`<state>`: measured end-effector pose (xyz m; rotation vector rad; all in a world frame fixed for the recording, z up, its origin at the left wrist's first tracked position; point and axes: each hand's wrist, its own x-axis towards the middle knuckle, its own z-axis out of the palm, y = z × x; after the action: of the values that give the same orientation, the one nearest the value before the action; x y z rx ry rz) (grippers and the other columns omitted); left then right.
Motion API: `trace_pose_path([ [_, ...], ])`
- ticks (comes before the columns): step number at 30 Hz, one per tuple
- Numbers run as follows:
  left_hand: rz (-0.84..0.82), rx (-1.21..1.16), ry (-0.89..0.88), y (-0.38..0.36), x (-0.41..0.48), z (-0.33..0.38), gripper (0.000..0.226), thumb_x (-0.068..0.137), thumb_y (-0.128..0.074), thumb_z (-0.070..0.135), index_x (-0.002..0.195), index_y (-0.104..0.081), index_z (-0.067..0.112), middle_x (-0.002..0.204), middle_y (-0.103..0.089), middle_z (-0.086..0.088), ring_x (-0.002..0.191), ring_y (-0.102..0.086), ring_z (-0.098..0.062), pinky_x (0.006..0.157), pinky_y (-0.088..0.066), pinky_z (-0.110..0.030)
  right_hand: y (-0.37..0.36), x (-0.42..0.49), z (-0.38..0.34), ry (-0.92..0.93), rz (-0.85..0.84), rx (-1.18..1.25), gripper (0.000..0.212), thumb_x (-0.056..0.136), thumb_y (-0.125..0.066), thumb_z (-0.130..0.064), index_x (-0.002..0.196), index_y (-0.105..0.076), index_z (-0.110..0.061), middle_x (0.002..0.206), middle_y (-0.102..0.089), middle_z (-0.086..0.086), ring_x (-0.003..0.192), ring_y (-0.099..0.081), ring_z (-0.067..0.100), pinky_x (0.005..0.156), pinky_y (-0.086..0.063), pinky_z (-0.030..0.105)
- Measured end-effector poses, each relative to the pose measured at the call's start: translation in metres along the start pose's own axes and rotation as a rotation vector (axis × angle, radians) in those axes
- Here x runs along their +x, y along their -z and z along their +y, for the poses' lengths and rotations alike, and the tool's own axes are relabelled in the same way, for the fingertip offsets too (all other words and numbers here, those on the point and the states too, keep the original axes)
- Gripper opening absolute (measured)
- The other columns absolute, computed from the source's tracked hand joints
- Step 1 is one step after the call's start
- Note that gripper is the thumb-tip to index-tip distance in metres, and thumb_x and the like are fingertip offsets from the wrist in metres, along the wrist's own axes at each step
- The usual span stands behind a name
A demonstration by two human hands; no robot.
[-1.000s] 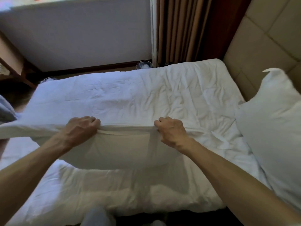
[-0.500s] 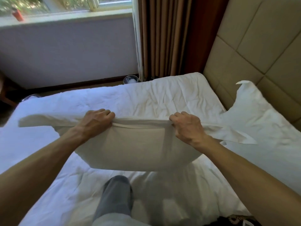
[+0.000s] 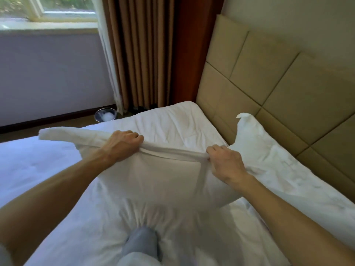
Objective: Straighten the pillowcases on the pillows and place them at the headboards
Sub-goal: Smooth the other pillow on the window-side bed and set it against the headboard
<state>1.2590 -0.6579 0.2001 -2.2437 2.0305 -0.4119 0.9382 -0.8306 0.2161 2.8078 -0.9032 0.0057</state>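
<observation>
I hold a white pillow (image 3: 159, 181) in its pillowcase above the bed, gripping its top hem. My left hand (image 3: 123, 144) is shut on the hem at the left, and my right hand (image 3: 224, 162) is shut on it at the right. A loose flap of the pillowcase sticks out past my left hand. A second white pillow (image 3: 272, 156) leans against the beige padded headboard (image 3: 269, 77) at the right, one corner pointing up. The held pillow's right side overlaps the second pillow's lower edge.
The bed (image 3: 172, 121) has a wrinkled white cover. My knee in grey trousers (image 3: 141, 244) rests on it at the bottom. Brown curtains (image 3: 140, 54) hang in the far corner beside a window (image 3: 48, 12). A small metal bin (image 3: 105, 115) stands on the floor beyond the bed.
The pillow has been lifted and carried to the right, toward the headboard and the second pillow. The view has turned up and right, and my knee has come onto the bed.
</observation>
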Motion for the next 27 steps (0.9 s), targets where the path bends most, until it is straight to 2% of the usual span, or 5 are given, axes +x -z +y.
trace_pose_path([
  [7,-0.102,-0.086,-0.234,-0.111,0.094,-0.032,0.031,0.057,-0.084,0.015,0.077,-0.06,0.013,0.065,-0.058,-0.004,0.055,-0.061,-0.028,0.037,-0.038,-0.029,-0.074,0.061,-0.008,-0.156,-0.197,0.078,0.026,0.085,-0.049,-0.003,0.101,-0.051,-0.023,0.098,-0.057,-0.005,0.086,-0.055,0.021,0.06,-0.031,0.033],
  [13,-0.047,-0.213,-0.32,-0.157,0.138,-0.068,0.02,0.075,-0.072,0.019,0.086,-0.059,0.01,0.072,-0.058,-0.006,0.059,-0.058,-0.029,0.043,-0.046,-0.036,-0.08,0.121,0.007,-0.281,-0.29,0.051,0.028,0.08,-0.048,0.002,0.095,-0.051,-0.021,0.092,-0.055,-0.006,0.083,-0.056,0.021,0.058,-0.033,0.033],
  [18,-0.033,-0.277,-0.259,-0.168,0.151,-0.09,0.017,0.089,-0.065,0.027,0.083,-0.058,0.013,0.071,-0.058,-0.002,0.058,-0.057,-0.024,0.044,-0.047,-0.035,-0.084,0.144,0.01,-0.336,-0.367,0.037,0.023,0.079,-0.048,0.001,0.089,-0.052,-0.021,0.089,-0.057,-0.004,0.08,-0.058,0.021,0.058,-0.035,0.032],
  [22,-0.08,-0.285,-0.238,-0.175,0.144,-0.092,0.007,0.083,-0.067,0.012,0.082,-0.06,0.013,0.069,-0.056,-0.001,0.057,-0.053,-0.023,0.043,-0.041,-0.033,-0.083,0.157,0.013,-0.31,-0.396,0.043,0.021,0.081,-0.05,-0.003,0.09,-0.053,-0.021,0.088,-0.057,-0.005,0.081,-0.059,0.02,0.059,-0.04,0.032],
  [27,-0.105,-0.253,-0.115,-0.179,0.14,-0.084,0.022,0.071,-0.067,-0.003,0.084,-0.058,0.012,0.071,-0.053,-0.002,0.062,-0.05,-0.023,0.052,-0.038,-0.035,-0.078,0.176,0.026,-0.256,-0.362,0.031,0.018,0.083,-0.05,-0.006,0.089,-0.053,-0.023,0.088,-0.06,-0.007,0.082,-0.058,0.019,0.06,-0.041,0.032],
])
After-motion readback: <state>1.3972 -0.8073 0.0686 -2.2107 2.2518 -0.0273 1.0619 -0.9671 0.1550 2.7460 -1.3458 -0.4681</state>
